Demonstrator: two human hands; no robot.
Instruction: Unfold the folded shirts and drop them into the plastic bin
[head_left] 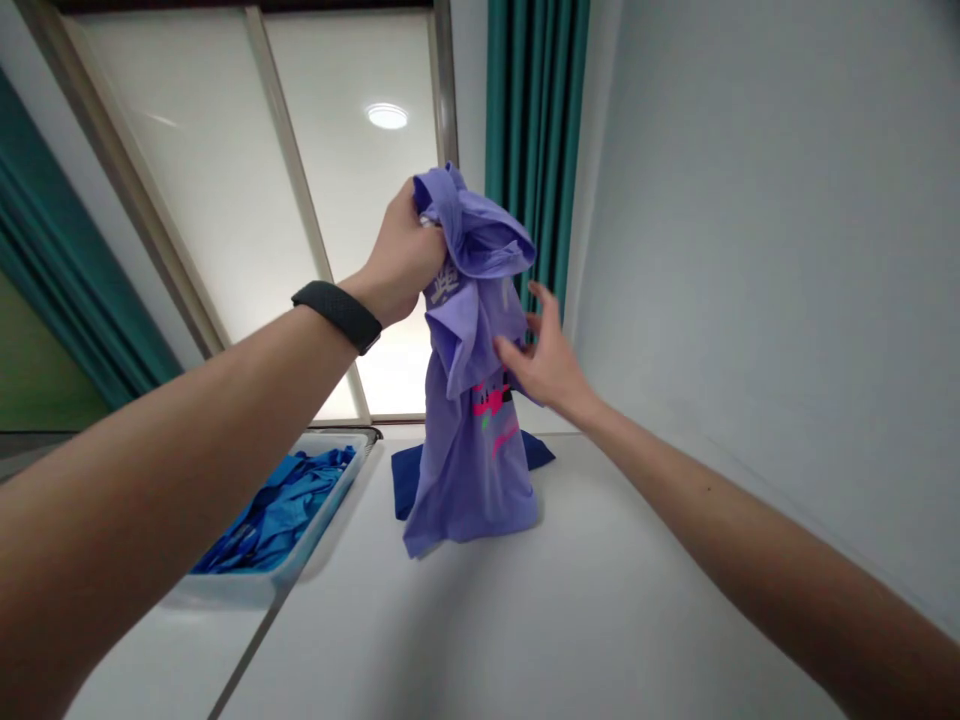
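Note:
A purple T-shirt [476, 470] with a pink and black print hangs bunched in front of me. My left hand [409, 245], with a black band on its wrist, is closed around the upper part of the shirt. The shirt's lower edge reaches down toward the white table. At the shirt's right side is my right hand [547, 355], its fingers apart and the thumb at the cloth; I cannot tell whether it touches. Behind the shirt, a dark blue cloth [406, 478] lies on the table, mostly hidden.
On the left, a clear plastic bin [330, 520] holds crumpled blue clothes [289, 505]. The white table [600, 620] meets a pale wall [765, 250] on the right. Green curtains [529, 110] and a frosted window [360, 60] stand at the back.

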